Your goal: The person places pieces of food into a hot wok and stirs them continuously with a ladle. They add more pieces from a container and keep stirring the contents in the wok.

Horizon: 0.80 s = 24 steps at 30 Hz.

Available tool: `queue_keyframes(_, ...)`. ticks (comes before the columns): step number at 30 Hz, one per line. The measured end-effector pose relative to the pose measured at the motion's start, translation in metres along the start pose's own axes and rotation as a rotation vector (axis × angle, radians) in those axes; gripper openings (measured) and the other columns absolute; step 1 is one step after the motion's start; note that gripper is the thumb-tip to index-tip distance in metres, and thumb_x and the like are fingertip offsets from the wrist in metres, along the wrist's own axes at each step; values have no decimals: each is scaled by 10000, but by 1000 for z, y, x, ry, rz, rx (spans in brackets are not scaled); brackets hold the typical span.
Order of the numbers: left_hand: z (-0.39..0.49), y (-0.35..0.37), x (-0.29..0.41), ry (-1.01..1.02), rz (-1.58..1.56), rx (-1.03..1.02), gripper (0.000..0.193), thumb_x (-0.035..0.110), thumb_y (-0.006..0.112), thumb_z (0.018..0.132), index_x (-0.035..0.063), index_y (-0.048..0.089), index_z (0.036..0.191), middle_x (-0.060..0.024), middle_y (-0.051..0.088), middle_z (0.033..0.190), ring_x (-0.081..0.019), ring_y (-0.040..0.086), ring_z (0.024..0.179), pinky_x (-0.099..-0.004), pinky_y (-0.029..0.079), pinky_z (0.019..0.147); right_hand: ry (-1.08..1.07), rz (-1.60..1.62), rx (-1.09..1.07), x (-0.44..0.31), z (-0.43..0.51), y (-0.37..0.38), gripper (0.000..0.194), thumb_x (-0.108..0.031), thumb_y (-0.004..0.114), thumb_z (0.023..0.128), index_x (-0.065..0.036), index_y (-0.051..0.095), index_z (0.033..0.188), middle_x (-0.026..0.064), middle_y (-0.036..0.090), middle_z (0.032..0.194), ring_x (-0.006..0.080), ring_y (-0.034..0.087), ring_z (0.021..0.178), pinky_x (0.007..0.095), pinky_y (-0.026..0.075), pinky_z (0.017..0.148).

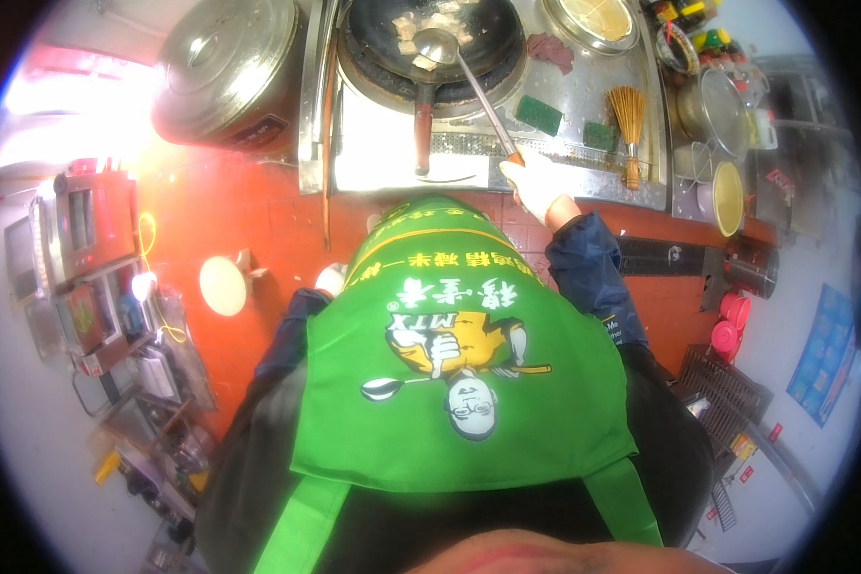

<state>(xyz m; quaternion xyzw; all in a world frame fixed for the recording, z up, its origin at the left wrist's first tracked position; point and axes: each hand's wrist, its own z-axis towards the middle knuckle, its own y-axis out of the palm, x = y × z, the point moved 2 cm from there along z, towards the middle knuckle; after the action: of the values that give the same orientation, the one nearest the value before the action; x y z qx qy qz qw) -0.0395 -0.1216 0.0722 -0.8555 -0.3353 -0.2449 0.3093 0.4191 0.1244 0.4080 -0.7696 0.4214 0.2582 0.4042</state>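
My right hand [538, 179], in a pale glove, grips the wooden end of a long-handled metal ladle [489, 107]. The ladle's bowl rests inside a dark wok [373, 43], among pale chunks of food [406, 29]. Toward me points the wok's brown wooden handle [422, 129], which no hand touches. Beside my left hip, my left hand [330, 278] shows only in part past the green apron; its fingers are hidden. The wok sits on a round burner ring [373, 92] in a steel stove top [466, 147].
Right of the wok lie a dark red cloth [551, 52], green scouring pads [538, 115] and a bamboo wok brush [628, 122]. A strainer over a metal bowl [594, 25] stands behind them. At left is a large lidded pot [222, 57]; a round stool [222, 285] stands on the red floor.
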Motion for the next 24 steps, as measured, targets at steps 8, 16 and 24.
queue_keyframes(8, -4, -9, 13, 4, 221, -24, 488, 462, 538, 1065, 115, 715, 1358, -245, 703, 1327, -434, 652, 1252, -471, 524, 1077, -4, 74, -29, -8, 0, 1, 194, -235, 676, 1059, -72, 619, 1148, -15, 545, 730, 97, 483, 497, 290, 379, 429)
queue_keyframes(16, -13, -14, 29, 32, 202, -26, 473, 471, 558, 1053, 121, 716, 1330, -247, 709, 1304, -444, 661, 1223, -484, 530, 1056, 56, 205, -75, -21, -9, -4, 144, -233, 669, 1070, -99, 624, 1094, -41, 536, 715, 67, 480, 501, 257, 359, 424)
queue_keyframes(24, -23, -20, 46, -50, 116, -12, 463, 461, 538, 1072, 109, 724, 1309, -253, 714, 1290, -439, 669, 1207, -479, 536, 1034, -11, 112, -17, -15, 2, -1, 308, -252, 687, 1052, -50, 638, 1279, 20, 599, 789, 122, 546, 573, 296, 428, 503)
